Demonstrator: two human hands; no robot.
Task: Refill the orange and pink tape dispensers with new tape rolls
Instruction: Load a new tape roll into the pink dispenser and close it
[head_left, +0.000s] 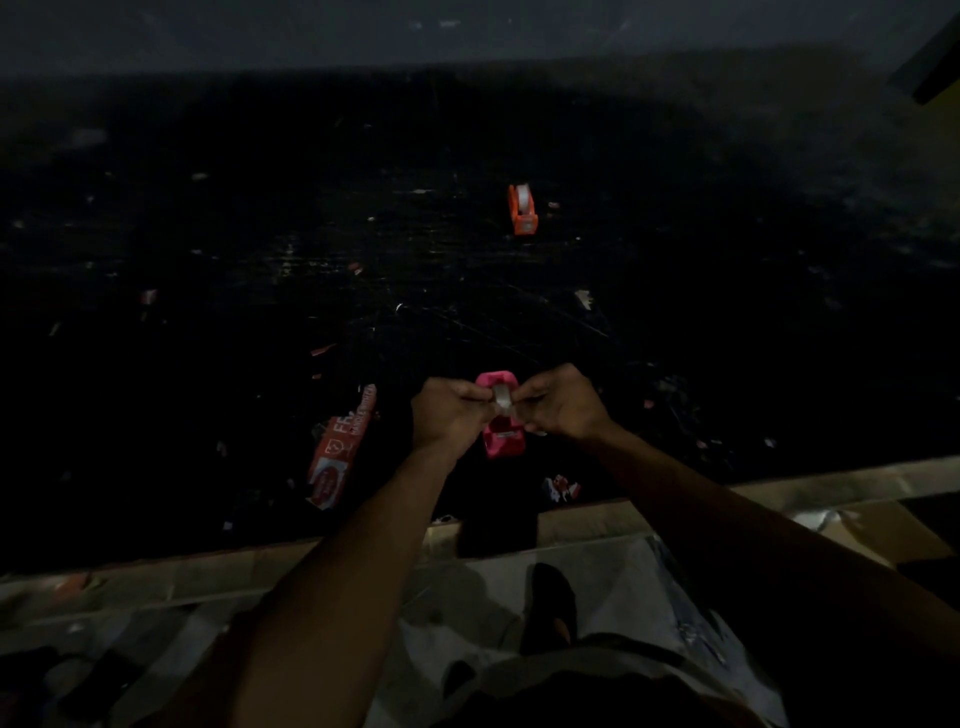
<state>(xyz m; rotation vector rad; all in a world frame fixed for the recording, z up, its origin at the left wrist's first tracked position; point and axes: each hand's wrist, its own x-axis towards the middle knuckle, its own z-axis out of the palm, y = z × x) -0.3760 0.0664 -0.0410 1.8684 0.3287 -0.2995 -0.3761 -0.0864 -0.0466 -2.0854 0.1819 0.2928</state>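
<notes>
The pink tape dispenser (500, 434) stands on the dark table close to its near edge. A clear tape roll (503, 399) sits in or just above its top. My left hand (451, 413) pinches the roll from the left and my right hand (563, 404) pinches it from the right. Both hands press against the dispenser's sides. Farther back and slightly right, the orange tape dispenser (522, 209) stands alone with a clear tape roll in it. The scene is very dim.
A red and white printed wrapper (337, 451) lies left of my hands. A small crumpled wrapper (561, 487) lies near the table edge (675, 499). Small paper and tape scraps dot the scratched dark surface. Cardboard and plastic lie below the edge.
</notes>
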